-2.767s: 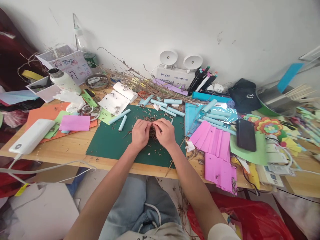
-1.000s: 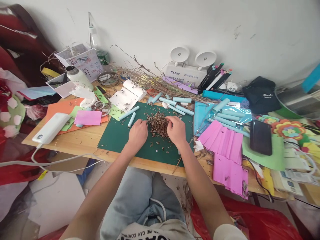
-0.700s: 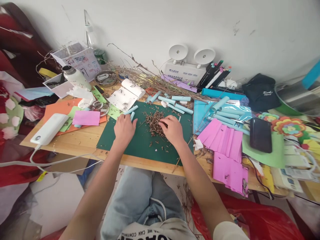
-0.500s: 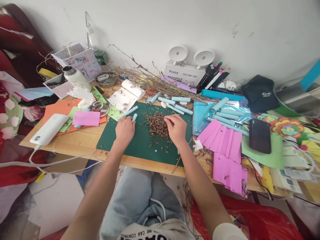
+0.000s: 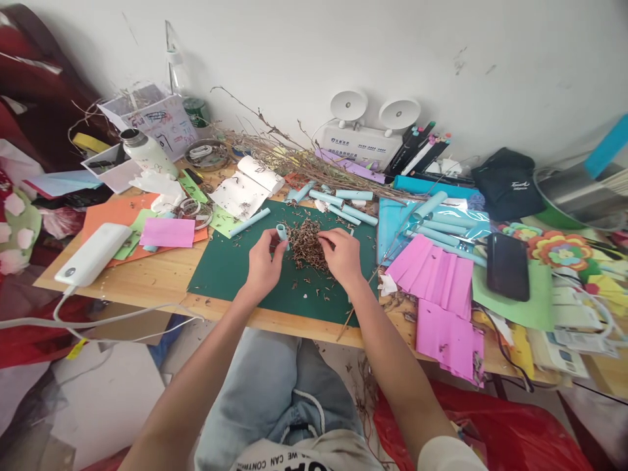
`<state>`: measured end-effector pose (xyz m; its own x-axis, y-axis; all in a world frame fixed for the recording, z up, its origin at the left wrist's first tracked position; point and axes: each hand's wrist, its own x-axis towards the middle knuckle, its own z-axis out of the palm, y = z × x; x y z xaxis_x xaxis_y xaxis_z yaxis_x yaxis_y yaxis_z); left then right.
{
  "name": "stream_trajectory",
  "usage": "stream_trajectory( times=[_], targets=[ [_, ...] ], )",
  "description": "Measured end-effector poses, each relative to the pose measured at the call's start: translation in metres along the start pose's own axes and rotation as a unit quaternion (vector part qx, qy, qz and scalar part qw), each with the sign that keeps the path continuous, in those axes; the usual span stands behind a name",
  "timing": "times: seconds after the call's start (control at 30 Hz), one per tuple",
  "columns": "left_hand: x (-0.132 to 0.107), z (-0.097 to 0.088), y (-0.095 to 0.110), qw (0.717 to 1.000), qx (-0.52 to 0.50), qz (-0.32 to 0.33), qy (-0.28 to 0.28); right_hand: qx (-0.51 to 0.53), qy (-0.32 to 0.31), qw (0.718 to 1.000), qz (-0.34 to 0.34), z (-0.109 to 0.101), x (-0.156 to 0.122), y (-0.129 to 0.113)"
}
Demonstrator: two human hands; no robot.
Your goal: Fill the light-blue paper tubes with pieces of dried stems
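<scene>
A short light-blue paper tube stands upright, its open end up, in the closed fingers of my left hand. Just right of it a loose pile of dried brown leaves lies on the dark green mat. My right hand has its thumb and fingers pinched together at the pile's right edge, on some dried leaves; how much they hold is hidden. One longer blue tube lies at the mat's upper left, and several more blue tubes rest along its back edge.
Dry twigs stretch across the back, before a white emergency light. On the right are folded pink papers and a black phone. A white power bank with a cable, a bottle and coloured papers stand left.
My left hand has moved right from the mat's left side to the pile, raising the short tube upright. My right hand has shifted slightly left into the leaves.
</scene>
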<state>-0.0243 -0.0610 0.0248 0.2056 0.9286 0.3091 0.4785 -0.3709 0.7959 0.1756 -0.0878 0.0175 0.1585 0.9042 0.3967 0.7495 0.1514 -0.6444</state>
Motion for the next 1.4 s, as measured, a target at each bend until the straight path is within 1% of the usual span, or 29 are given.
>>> stream_trajectory(
  times=[0.1,0.17,0.27,0.33,0.47,0.57,0.67,0.73,0.83,0.9,1.0,1.1,1.17,1.2,1.27,1.33,1.4],
  targets=[
    [-0.002,0.011,0.000,0.998,0.012,0.046,-0.028,0.045,0.065,0.997,0.000,-0.005,0.001,-0.005],
    [-0.001,0.017,-0.003,0.997,0.022,0.064,-0.037,0.076,0.080,0.994,0.010,-0.007,0.001,-0.009],
    [0.002,0.023,-0.008,0.996,0.030,0.070,-0.035,0.129,0.079,0.987,0.048,-0.007,0.000,-0.012],
    [0.003,0.024,-0.010,0.996,0.029,0.078,-0.035,0.147,0.084,0.983,0.076,-0.006,0.000,-0.011],
    [0.004,0.026,-0.011,0.995,0.021,0.086,-0.034,0.185,0.096,0.974,0.095,-0.004,0.002,-0.005],
    [0.003,0.026,-0.011,0.995,0.030,0.087,-0.037,0.250,0.097,0.956,0.119,-0.001,0.003,-0.003],
    [0.003,0.027,-0.012,0.994,0.039,0.094,-0.041,0.306,0.099,0.935,0.153,-0.001,0.005,-0.008],
    [0.003,0.027,-0.013,0.993,0.041,0.102,-0.046,0.331,0.097,0.926,0.156,-0.004,0.007,-0.013],
    [0.004,0.027,-0.013,0.992,0.041,0.110,-0.055,0.350,0.104,0.921,0.135,-0.009,0.012,-0.019],
    [0.004,0.027,-0.013,0.992,0.040,0.107,-0.055,0.344,0.106,0.924,0.128,-0.011,0.015,-0.018],
    [0.004,0.028,-0.014,0.994,0.040,0.093,-0.045,0.323,0.090,0.932,0.136,-0.011,0.016,-0.013],
    [0.004,0.029,-0.015,0.995,0.035,0.083,-0.045,0.287,0.065,0.946,0.139,-0.008,0.012,-0.007],
    [0.004,0.028,-0.015,0.995,0.033,0.082,-0.047,0.250,0.036,0.959,0.132,-0.008,0.010,-0.005],
    [0.004,0.028,-0.014,0.995,0.033,0.083,-0.047,0.227,0.022,0.966,0.121,-0.009,0.009,-0.004],
    [0.004,0.027,-0.013,0.995,0.031,0.088,-0.046,0.172,0.019,0.982,0.079,-0.011,0.008,-0.004],
    [0.005,0.027,-0.012,0.994,0.028,0.094,-0.047,0.117,0.033,0.992,0.017,-0.014,0.009,-0.005],
    [0.005,0.026,-0.011,0.993,0.024,0.101,-0.051,0.094,0.056,0.994,-0.027,-0.016,0.009,-0.008]
  ],
)
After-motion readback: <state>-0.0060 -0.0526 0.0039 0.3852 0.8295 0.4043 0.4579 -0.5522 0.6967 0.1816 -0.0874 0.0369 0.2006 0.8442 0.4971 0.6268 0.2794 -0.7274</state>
